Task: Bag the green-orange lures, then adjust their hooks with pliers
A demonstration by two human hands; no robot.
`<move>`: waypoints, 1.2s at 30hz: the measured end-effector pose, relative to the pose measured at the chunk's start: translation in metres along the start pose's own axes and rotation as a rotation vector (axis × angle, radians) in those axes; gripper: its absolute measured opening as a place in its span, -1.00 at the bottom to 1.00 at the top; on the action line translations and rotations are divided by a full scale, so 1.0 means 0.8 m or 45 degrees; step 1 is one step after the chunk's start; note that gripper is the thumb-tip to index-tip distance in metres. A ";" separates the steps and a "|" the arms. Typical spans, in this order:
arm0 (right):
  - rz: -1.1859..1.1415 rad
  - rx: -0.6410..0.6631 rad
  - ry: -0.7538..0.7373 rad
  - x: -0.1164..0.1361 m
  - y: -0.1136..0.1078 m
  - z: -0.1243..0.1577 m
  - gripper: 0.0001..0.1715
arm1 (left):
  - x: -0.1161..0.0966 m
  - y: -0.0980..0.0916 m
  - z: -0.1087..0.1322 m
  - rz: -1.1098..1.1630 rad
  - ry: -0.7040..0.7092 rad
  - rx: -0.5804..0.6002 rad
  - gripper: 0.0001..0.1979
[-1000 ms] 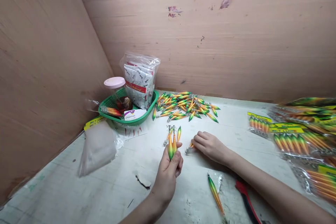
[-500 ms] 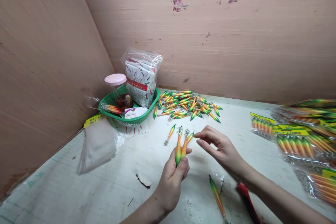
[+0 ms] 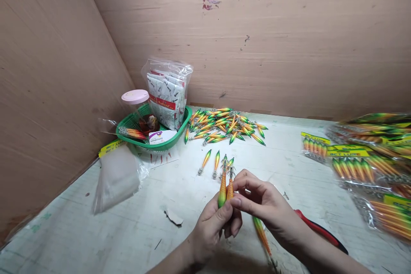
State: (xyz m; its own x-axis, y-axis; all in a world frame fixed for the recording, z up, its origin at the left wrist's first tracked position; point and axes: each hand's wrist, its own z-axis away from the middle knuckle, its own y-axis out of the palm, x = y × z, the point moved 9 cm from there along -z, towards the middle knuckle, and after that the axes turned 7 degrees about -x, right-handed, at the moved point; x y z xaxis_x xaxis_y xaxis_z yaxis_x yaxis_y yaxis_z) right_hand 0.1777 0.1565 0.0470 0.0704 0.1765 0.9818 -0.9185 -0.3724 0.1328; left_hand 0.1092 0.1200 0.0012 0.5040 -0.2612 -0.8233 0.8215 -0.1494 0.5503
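Observation:
My left hand [image 3: 212, 224] is closed around the lower ends of two squid jigs, orange bodies with green tails and hook crowns pointing up. The left jig [image 3: 222, 190] shows most of its length. Against the right jig [image 3: 230, 189] press the thumb and fingers of my right hand [image 3: 266, 201], so both hands meet there. Just beyond them, single jigs [image 3: 216, 163] lie in a short row, partly hidden by the held ones. Under my right hand lies a larger-looking jig [image 3: 263, 237], its hooks toward me.
A heap of jigs [image 3: 224, 126] lies by the back wall. At left stand a green basket [image 3: 184, 126] with a jar and packets, and empty clear bags [image 3: 118, 180]. Packed jigs [image 3: 351, 169] lie at right. A red-and-black handled tool [image 3: 321, 229] is beside my right forearm.
My right hand has moved down and left from above the row onto the right jig in my left hand. The view has shifted slightly.

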 end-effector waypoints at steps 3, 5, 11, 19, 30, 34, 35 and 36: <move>-0.110 0.042 0.050 -0.003 0.009 0.004 -0.71 | 0.002 0.003 0.001 -0.012 0.036 0.004 -0.58; -0.083 -0.032 -0.051 0.005 -0.004 0.002 -0.75 | -0.005 -0.012 0.000 -0.030 0.110 -0.184 -0.62; 1.305 0.021 -1.211 0.049 -0.020 -0.005 -0.82 | -0.031 -0.069 0.005 -0.139 0.182 -0.787 -0.64; 1.798 0.306 -1.290 -0.014 -0.017 -0.053 -0.71 | -0.023 -0.064 -0.005 -0.213 0.098 -0.712 -0.52; 2.096 0.360 -1.246 -0.019 0.004 -0.101 -0.85 | -0.014 -0.034 -0.005 -0.381 0.110 -0.404 -0.52; 2.118 0.396 -1.329 -0.007 -0.004 -0.092 -0.83 | -0.003 -0.021 -0.008 -0.289 0.070 -0.276 -0.55; 2.121 0.401 -1.352 -0.003 -0.008 -0.086 -0.78 | 0.001 -0.021 -0.008 -0.241 0.048 -0.269 -0.55; 2.123 0.409 -1.374 -0.001 -0.013 -0.079 -0.73 | 0.005 -0.020 -0.008 -0.188 0.024 -0.261 -0.55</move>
State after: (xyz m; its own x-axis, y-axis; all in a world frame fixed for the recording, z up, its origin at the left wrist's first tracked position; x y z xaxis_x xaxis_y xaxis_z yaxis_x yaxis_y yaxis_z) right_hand 0.1625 0.2179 0.0363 -0.3415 -0.9165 -0.2082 -0.2367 0.2983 -0.9247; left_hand 0.0998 0.1276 -0.0118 0.3774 -0.2328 -0.8963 0.9227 0.0126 0.3853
